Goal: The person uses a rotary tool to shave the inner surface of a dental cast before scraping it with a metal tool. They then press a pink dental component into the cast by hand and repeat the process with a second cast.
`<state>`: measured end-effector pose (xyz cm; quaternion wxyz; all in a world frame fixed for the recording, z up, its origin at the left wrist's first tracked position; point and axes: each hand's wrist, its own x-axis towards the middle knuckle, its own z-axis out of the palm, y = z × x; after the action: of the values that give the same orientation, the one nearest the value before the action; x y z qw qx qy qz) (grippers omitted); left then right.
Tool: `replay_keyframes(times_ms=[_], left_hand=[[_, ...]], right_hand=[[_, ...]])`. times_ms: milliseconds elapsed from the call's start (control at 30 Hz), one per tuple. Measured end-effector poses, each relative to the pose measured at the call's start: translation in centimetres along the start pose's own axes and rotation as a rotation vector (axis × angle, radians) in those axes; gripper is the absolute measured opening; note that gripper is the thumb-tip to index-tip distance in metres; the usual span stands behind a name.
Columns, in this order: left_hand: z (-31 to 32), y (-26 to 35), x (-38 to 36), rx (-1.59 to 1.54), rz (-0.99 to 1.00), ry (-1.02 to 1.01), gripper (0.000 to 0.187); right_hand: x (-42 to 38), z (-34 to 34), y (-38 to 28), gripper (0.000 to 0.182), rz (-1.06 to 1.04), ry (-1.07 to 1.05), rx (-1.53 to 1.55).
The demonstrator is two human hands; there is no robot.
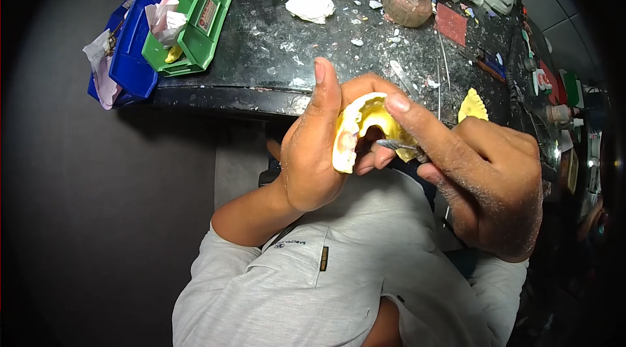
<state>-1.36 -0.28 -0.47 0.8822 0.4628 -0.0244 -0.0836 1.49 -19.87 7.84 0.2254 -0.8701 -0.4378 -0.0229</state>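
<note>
A yellow dental cast point(347, 135), arch-shaped with whitish, dusty teeth along its rim, is held up in front of my chest. My left hand point(313, 151) grips it from the left and behind, thumb pointing up and fingertips showing below the arch. From the right, my right hand point(492, 181) is closed around a tool whose body is mostly hidden by the fingers. The tool's grey, ridged metal tip point(394, 144) reaches into the inner side of the arch. My right index fingertip rests at the cast's upper edge. White dust covers my right hand.
Behind my right hand, another yellow cast point(473, 106) lies on the black, debris-strewn bench point(261, 54). A green bin point(208, 34) and a blue bin point(134, 54) stand at the left. Farther back are crumpled white tissue point(310, 6), a spirit burner point(407, 5) and a pink sheet point(451, 24).
</note>
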Motion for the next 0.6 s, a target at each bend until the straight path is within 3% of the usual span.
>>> replay_keyframes(times_ms=[67,400,467,600], left_hand=[[-0.6,-0.1,-0.1,0.044,0.021,-0.079,0.095],[-1.1,-0.9,0.0,0.056,0.013,-0.102,0.096],[-1.7,-0.9,0.0,0.001,0.046,-0.167,0.087],[-1.6,-0.6,-0.1,0.027,0.06,-0.185,0.087]], right_hand=[[0.1,0.1,0.0,0.05,-0.023,-0.003,-0.021],[0.1,-0.3,-0.5,0.053,0.013,0.007,-0.121],[0.1,-0.3,-0.6,0.052,0.019,-0.004,-0.122],[0.1,-0.5,-0.7,0.05,0.031,-0.013,-0.106]])
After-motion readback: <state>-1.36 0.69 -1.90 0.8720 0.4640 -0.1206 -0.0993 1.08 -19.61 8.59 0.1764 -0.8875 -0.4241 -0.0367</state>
